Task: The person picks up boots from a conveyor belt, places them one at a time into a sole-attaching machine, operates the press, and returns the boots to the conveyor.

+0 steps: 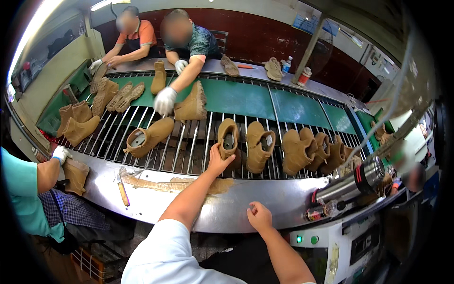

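Note:
My left hand (221,160) grips the heel end of a tan ankle boot (228,130) standing on the metal rollers, fingers and thumb around its lower part. Over the metal ledge, my right hand (259,217) is curled closed, with nothing seen in it. Just right of the gripped boot stands another tan boot (256,161), and a row of further boots (296,156) continues to the right. Left of my arm, a tan boot (151,136) lies tilted on the rollers, its opening toward the left.
The metal ledge (156,201) carries a wooden-handled knife (123,190), a steel thermos (350,182) and a small bottle (325,209). Across the rollers, a person's gloved hand (165,101) reaches beside a boot (191,104). Another gloved hand (61,154) is at left. Loose soles (125,96) lie on the green belt (236,97).

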Demonstrator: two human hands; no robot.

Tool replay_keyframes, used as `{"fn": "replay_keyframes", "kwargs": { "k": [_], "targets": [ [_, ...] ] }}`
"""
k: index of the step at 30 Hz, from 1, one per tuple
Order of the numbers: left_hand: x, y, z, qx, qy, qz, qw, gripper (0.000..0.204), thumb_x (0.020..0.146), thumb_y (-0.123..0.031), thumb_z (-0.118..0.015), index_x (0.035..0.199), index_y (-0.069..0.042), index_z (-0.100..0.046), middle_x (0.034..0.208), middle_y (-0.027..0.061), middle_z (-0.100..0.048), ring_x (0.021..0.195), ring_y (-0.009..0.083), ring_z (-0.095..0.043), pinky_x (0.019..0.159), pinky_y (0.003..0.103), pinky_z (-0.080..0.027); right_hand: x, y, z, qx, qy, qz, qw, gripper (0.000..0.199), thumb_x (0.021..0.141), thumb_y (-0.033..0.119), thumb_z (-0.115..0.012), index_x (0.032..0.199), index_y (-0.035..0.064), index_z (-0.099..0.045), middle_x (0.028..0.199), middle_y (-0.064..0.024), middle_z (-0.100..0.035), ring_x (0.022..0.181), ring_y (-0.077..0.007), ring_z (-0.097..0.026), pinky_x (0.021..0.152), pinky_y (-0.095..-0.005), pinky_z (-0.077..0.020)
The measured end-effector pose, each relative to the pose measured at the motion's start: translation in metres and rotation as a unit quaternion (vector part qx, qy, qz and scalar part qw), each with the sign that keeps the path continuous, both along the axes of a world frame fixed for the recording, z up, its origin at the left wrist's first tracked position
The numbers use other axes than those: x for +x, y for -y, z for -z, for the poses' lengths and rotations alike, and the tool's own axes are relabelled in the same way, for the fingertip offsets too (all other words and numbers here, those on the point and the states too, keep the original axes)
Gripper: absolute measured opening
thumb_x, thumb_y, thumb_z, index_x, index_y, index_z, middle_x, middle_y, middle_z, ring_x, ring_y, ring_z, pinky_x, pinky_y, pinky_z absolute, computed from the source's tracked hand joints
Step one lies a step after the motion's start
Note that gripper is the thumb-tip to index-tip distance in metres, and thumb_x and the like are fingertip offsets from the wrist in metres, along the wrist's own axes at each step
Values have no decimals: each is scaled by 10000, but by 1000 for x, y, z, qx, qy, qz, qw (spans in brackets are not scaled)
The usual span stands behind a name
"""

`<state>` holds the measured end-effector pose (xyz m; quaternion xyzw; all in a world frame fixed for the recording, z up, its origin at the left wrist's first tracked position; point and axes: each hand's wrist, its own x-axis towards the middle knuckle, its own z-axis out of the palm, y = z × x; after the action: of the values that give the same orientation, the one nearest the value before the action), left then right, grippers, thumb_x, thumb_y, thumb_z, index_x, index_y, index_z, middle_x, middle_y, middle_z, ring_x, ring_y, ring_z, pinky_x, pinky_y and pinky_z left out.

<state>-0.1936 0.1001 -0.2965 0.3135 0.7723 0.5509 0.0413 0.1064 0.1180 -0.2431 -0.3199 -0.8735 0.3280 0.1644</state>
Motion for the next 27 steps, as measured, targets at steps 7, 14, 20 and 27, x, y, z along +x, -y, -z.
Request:
{"fn": "replay_keyframes", "kwargs": {
  "k": [7,14,20,27],
  "targets": [
    [-142,46,40,95,116,-15,989,426,1001,-304,-452,1277,20,-483,1091,119,-580,1041,220,-542,969,344,-405,-56,-23,60,178,4,-55,983,152,822,226,-638,919,109,-644,678,-63,-619,648,-293,-618,602,-415,-486],
    [-210,25,72,-48,-160,-221,961,551,820,-282,-687,1224,47,-508,1136,218,-564,1077,339,-542,935,413,-432,-62,-28,60,138,15,-70,988,115,812,209,-654,869,113,-630,682,-65,-634,621,-284,-616,575,-400,-490],
    [-291,-23,23,-135,119,-381,907,830,690,-410,-715,1339,27,-436,1352,249,-476,1262,399,-429,1077,432,-341,-62,-31,69,138,11,-57,989,120,807,217,-666,853,115,-623,644,-54,-603,595,-273,-607,556,-399,-487],
    [-348,1,65,12,255,-203,945,567,791,-331,-741,1169,68,-601,1070,169,-671,944,285,-664,806,401,-528,-58,-33,66,141,19,-77,987,119,804,219,-670,815,118,-609,656,-59,-615,597,-281,-611,558,-397,-496]
  ]
}}
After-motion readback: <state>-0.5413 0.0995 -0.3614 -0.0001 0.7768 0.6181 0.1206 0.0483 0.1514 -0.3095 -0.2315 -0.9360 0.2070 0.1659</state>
